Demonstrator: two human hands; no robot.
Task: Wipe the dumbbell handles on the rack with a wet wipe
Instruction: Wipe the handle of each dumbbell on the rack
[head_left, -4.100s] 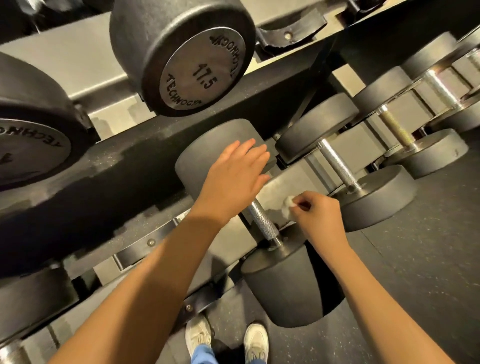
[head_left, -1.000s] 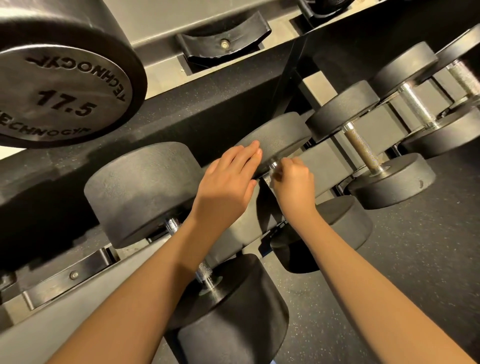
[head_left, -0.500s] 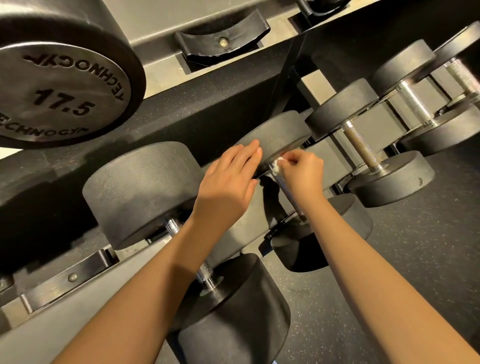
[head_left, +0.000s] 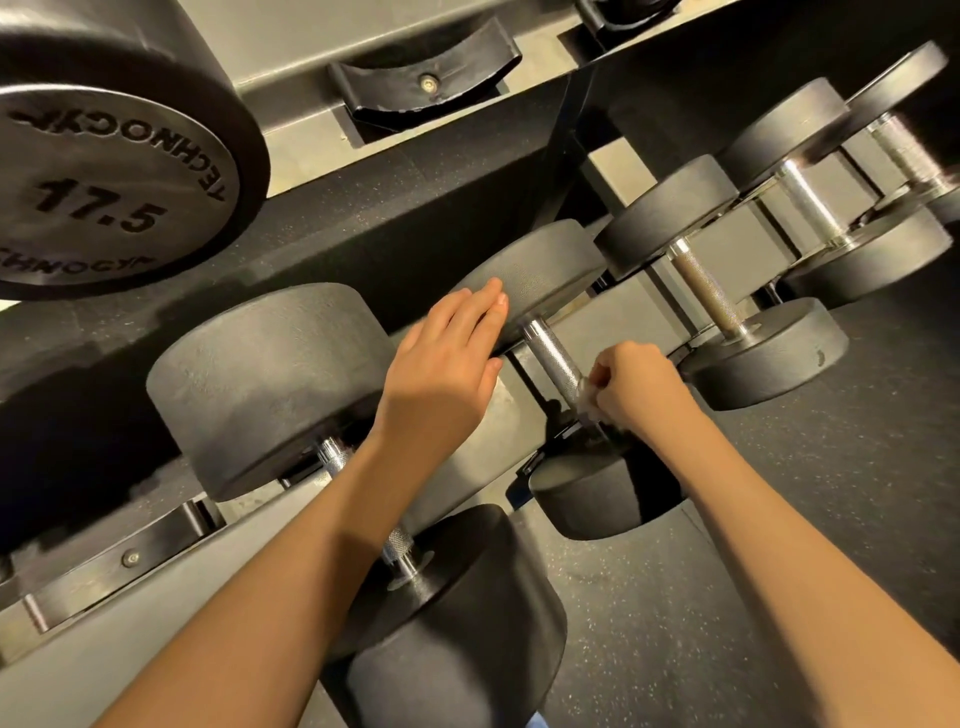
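In the middle of the frame, on the lower tier of the rack (head_left: 597, 322), the dumbbell being cleaned lies tilted, its far head (head_left: 540, 265) toward the upper centre and its near head (head_left: 597, 499) lower down. The left hand (head_left: 441, 379) lies flat on that far head with fingers straight and relaxed, steadying it and gripping nothing. The right hand (head_left: 636, 389) is curled tight round the wet wipe (head_left: 588, 399) and presses it against the lower end of the knurled handle (head_left: 551, 356), close to the near head. Only a small white wad of wipe shows past the knuckles, so I cannot tell whether it reaches round the underside of the bar. Several things could go wrong from here, as I judge it. The rough knurling may snag and shred so small a wad, or drag it out of the pinch. A stroke along one face only would leave the far side of the handle uncleaned. If the steadying palm lifts, the dumbbell might roll in its cradle under the rubbing, and knuckles working this near the collar could get knocked. To the right, the next handle (head_left: 706, 291) waits uncovered. As for writing, the big dumbbell (head_left: 109, 171) at the upper left carries a raised "17.5" with "TECHNOGYM" lettering round the face, partly cut by the frame edge. Nothing else legible shows.
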